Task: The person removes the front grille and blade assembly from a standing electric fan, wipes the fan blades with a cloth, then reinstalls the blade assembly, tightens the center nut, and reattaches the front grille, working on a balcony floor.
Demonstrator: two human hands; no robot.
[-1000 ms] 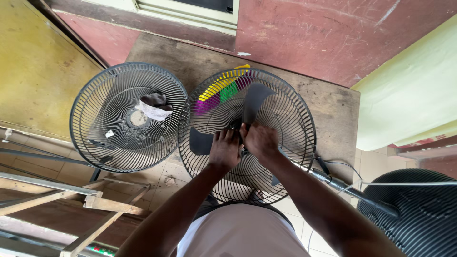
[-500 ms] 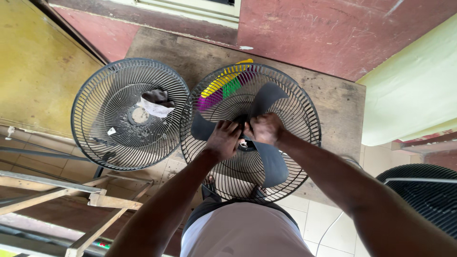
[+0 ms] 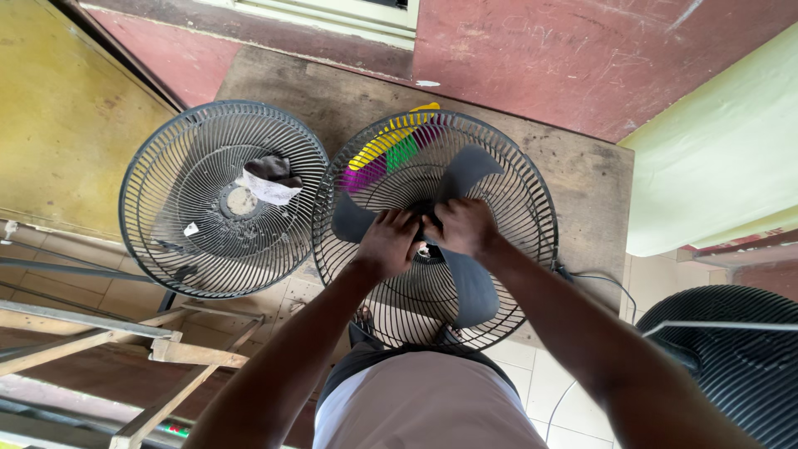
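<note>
A fan's round black rear grill (image 3: pixel 532 199) lies in front of me with a dark grey three-blade propeller (image 3: pixel 465 175) inside it. Both hands meet at the hub of the blades. My left hand (image 3: pixel 389 243) has its fingers curled on the hub from the left. From the right, my right hand (image 3: pixel 464 226) closes over the hub. The hub itself is hidden under my fingers. Yellow, green and purple brushes or strips (image 3: pixel 384 154) show behind the grill's upper left.
A second loose black fan grill (image 3: pixel 166 241) lies to the left with a crumpled cloth (image 3: pixel 268 179) on it. Another dark fan (image 3: pixel 731 357) sits at the lower right with a cable. Wooden slats (image 3: pixel 100 333) cross the lower left; a wooden board (image 3: pixel 582 175) lies underneath.
The blades have turned: the blade that pointed down-right now hangs nearly straight down. Both hands stay on the hub, and the view has shifted slightly.
</note>
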